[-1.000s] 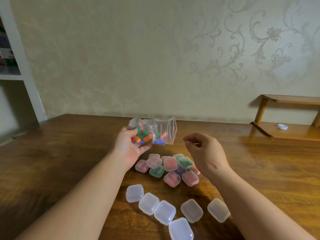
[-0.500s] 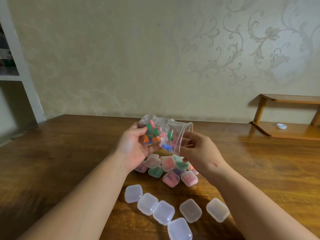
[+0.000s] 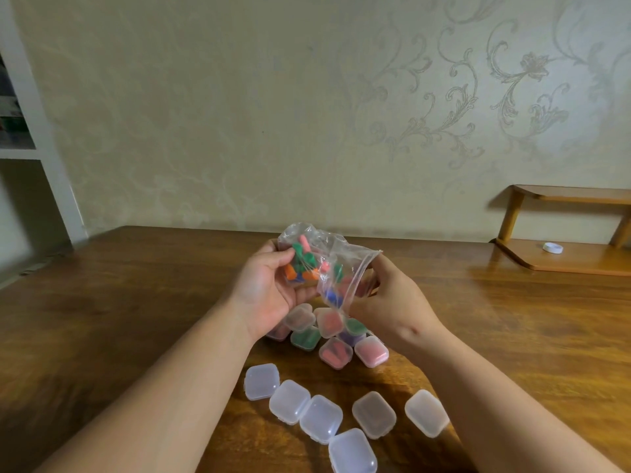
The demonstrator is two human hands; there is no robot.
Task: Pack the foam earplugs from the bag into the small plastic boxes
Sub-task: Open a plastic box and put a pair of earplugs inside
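Note:
My left hand [image 3: 264, 288] grips the closed end of a clear plastic bag [image 3: 324, 261] full of coloured foam earplugs [image 3: 300, 264], held above the table. My right hand [image 3: 389, 295] has its fingers at the bag's open mouth, pinching the plastic edge; its fingertips are partly hidden by the bag. Below the bag lies a cluster of several small closed boxes with earplugs inside [image 3: 336, 351]. Nearer to me, several empty clear boxes [image 3: 321, 418] lie shut in a loose row.
A wooden table [image 3: 119, 319] carries everything. A low wooden shelf [image 3: 563, 257] at the right back holds a small white cap [image 3: 552, 247]. A white bookcase [image 3: 37, 155] stands at the left. The papered wall runs behind.
My right hand has moved left from the air to the bag's mouth and taken hold of its edge. The bag has shifted right and tilted, mouth down toward my right hand.

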